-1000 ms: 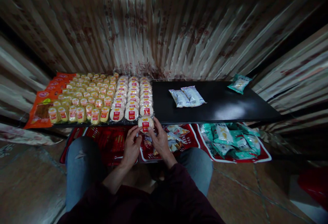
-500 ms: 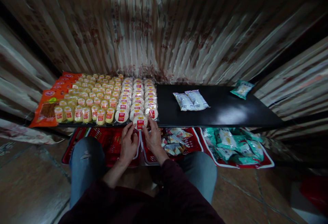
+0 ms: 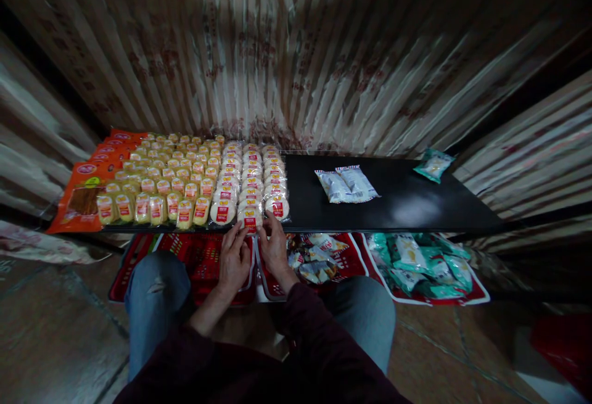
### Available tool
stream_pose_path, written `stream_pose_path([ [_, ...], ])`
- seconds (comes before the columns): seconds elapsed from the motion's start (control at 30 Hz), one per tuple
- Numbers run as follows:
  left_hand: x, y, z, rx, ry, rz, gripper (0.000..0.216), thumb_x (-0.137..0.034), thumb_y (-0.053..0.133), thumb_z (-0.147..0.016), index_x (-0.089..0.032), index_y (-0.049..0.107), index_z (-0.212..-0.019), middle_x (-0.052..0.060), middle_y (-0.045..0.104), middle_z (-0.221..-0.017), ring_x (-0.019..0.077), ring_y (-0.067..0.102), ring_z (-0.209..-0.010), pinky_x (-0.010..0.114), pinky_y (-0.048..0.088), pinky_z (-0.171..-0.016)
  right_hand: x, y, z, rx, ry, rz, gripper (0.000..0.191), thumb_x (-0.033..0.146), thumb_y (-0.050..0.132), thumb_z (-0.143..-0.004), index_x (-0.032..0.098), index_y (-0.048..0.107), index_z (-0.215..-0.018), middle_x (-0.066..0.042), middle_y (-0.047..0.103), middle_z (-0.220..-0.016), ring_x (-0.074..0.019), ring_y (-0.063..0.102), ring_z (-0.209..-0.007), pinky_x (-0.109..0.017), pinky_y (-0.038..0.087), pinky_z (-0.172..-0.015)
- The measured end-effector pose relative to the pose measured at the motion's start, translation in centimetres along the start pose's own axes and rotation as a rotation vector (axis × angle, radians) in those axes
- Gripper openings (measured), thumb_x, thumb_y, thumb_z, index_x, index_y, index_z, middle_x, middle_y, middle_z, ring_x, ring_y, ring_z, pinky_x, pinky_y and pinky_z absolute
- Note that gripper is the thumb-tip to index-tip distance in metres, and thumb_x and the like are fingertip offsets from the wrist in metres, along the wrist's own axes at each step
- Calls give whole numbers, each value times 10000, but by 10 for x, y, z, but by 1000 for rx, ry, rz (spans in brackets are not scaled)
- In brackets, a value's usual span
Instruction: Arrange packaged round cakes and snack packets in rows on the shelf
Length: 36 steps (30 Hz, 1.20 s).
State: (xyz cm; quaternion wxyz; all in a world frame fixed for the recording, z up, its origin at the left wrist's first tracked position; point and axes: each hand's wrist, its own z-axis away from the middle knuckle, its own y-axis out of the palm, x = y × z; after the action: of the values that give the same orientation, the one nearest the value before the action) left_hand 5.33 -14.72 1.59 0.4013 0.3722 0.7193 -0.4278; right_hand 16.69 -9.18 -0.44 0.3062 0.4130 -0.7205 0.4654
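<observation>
A round snack packet [image 3: 250,218] with a red label sits at the front edge of the black shelf [image 3: 398,210], at the near end of a row of like packets [image 3: 252,176]. My left hand [image 3: 234,259] and my right hand [image 3: 274,247] both pinch this packet from either side, fingers closed on it. Rows of small yellow packets [image 3: 161,176] lie to the left of the round ones.
Orange flat packs [image 3: 83,191] lie at the shelf's far left. Two white packets [image 3: 346,185] lie mid-shelf and a teal packet [image 3: 433,164] at the back right. Red baskets [image 3: 203,262] on the floor below hold mixed snacks [image 3: 314,256] and teal bags [image 3: 420,262]. My knees are beneath.
Both hands carried the round packet up from over the baskets and to the left, onto the shelf's front edge at the end of the middle row.
</observation>
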Motion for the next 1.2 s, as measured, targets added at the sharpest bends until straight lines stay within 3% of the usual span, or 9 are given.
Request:
stream_pose_path([
  [0.23, 21, 3, 2, 34, 379, -418, 462, -42, 430, -823, -151, 556, -1254, 118, 543, -1320, 256, 394, -1295, 460, 418, -1046, -1, 1, 1, -2, 38, -17, 404, 214, 484, -865, 141, 501, -1262, -98, 627, -955, -196, 596, -881, -382, 496, -863],
  [0.37, 22, 8, -3, 21, 497, -551, 396, -62, 444, -848, -124, 563, -1221, 147, 554, -1281, 269, 403, -1275, 468, 455, -1013, -1, 1, 0, 1, 27, 5, 402, 220, 485, -868, 125, 497, -1259, -109, 618, -960, -205, 588, -894, -390, 488, -874],
  [0.53, 20, 13, -14, -38, 539, -614, 310, -88, 464, -862, -138, 602, -1136, 147, 577, -1197, 271, 436, -1240, 467, 479, -983, -1, 0, 1, -27, 6, 45, 368, 214, 468, -879, 146, 520, -1236, -97, 608, -954, -198, 577, -884, -382, 485, -864],
  [0.8, 26, 22, -26, 0, 565, -625, 231, -125, 473, -876, -115, 597, -1071, 181, 492, -1314, 290, 308, -1363, 484, 410, -1052, 0, -6, -2, 36, -73, 145, 337, 169, 418, -888, 155, 543, -1201, -98, 610, -969, -193, 569, -885, -355, 495, -831],
  [0.97, 29, 27, -27, 0, 554, -635, 248, -132, 471, -872, -122, 576, -1096, 188, 461, -1365, 289, 261, -1394, 502, 371, -1072, 1, -15, 0, 98, -132, 286, 325, 190, 419, -909, 165, 569, -1196, -104, 626, -1051, -215, 544, -973, -379, 476, -882],
  [1.2, 29, 32, -29, 6, 537, -637, 388, -126, 462, -858, -93, 477, -1245, 218, 423, -1402, 296, 203, -1417, 529, 342, -1080, -19, -26, -17, -50, -275, 364, 354, 181, 376, -926, 170, 568, -1223, -110, 520, -1327, -227, 393, -1261, -446, 369, -1047],
])
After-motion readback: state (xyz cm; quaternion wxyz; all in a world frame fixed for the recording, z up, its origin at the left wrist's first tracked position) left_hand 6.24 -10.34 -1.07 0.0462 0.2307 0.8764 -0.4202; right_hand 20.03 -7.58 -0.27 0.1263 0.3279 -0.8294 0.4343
